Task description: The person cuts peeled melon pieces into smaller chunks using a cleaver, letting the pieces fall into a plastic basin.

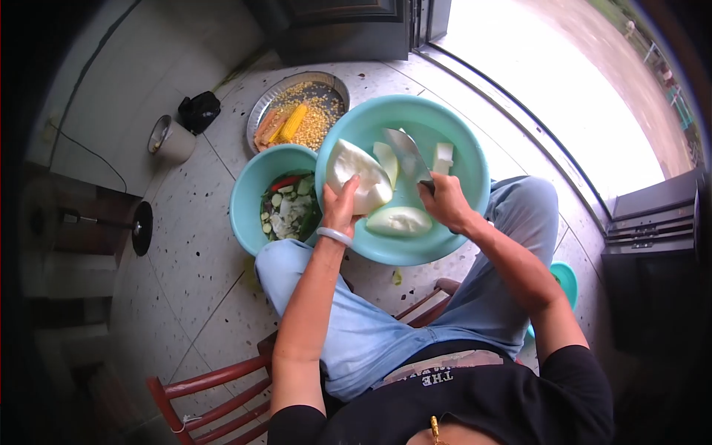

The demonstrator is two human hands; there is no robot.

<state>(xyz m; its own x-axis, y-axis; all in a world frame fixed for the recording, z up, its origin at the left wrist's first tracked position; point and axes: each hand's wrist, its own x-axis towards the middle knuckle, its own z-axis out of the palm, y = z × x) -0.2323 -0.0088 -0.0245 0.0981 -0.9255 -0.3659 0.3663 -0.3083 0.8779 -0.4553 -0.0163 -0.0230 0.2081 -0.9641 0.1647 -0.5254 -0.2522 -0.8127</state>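
Observation:
My left hand (pixel 342 211) is closed on the lower edge of a big piece of winter melon (pixel 351 167), white inside with a pale green rind, at the left side of a large turquoise basin (pixel 415 106). In my right hand (pixel 446 202) is a kitchen knife (pixel 407 155), its broad blade pointing up and left over the basin, apart from the held piece. Below the knife lies a melon wedge (pixel 400 222). A slimmer slice (pixel 386 162) rests beside the blade, and a white chunk (pixel 443 158) sits near the right wall.
A smaller turquoise basin (pixel 243 199) of vegetable scraps touches the large one at left. Behind stands a metal pan (pixel 335 80) with corn kernels and cobs. A small bin (pixel 176 142) and black bag (pixel 199 112) are farther left. A red chair (pixel 215 384) is below; a doorway opens at right.

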